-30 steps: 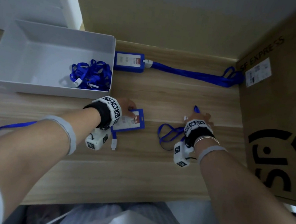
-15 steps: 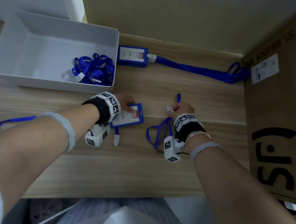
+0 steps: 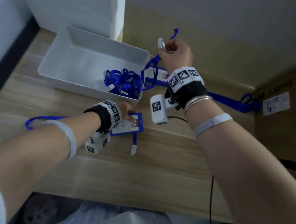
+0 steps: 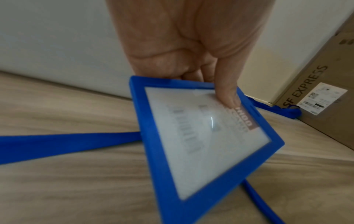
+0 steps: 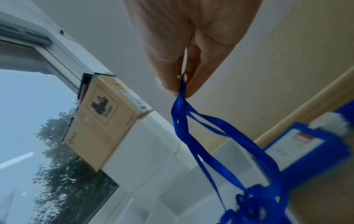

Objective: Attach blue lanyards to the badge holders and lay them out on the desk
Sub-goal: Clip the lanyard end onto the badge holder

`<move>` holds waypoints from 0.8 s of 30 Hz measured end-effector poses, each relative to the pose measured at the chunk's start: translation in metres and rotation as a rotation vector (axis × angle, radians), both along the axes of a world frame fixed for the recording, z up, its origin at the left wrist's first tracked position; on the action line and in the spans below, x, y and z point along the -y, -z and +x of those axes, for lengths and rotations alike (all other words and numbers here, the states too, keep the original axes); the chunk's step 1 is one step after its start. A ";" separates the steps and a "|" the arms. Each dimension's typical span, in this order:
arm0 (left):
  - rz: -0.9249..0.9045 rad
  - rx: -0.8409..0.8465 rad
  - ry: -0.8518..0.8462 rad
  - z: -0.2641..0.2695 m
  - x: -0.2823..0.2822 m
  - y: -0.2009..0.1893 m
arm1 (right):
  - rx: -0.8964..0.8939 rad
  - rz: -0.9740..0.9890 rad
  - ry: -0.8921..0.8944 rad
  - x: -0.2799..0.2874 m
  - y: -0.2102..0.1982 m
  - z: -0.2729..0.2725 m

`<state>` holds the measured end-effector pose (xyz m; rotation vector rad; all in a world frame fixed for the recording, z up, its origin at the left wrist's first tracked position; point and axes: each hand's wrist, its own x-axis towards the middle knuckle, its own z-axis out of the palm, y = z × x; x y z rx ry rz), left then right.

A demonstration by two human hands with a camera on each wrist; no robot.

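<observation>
This looks like an office or a small workroom rather than a kitchen or shop. A wood-grain desk (image 3: 152,179) stands against a plain pale wall (image 3: 234,19), with a white tray (image 3: 71,50) of blue lanyards (image 3: 122,83) and blue badge holders (image 4: 201,144) with printed cards laid out on it. A big cardboard shipping box (image 3: 293,133) marked "SF EXPRESS" with a label stands at the desk's right end, and the right wrist view shows a window (image 5: 28,121) with trees outside and a small carton (image 5: 99,118) on the white ledge.
</observation>
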<state>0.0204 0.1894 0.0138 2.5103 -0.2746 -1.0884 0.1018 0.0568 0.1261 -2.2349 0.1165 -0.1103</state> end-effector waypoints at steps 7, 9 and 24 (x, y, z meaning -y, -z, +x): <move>-0.076 -0.010 -0.099 -0.007 -0.040 0.002 | -0.022 0.001 -0.132 -0.063 0.011 0.008; -0.054 -0.005 -0.095 -0.008 -0.048 0.004 | -0.073 -0.088 -0.169 -0.072 0.028 0.003; -0.066 -0.025 -0.069 -0.009 -0.070 0.013 | -0.400 -0.355 -0.270 -0.062 0.085 -0.019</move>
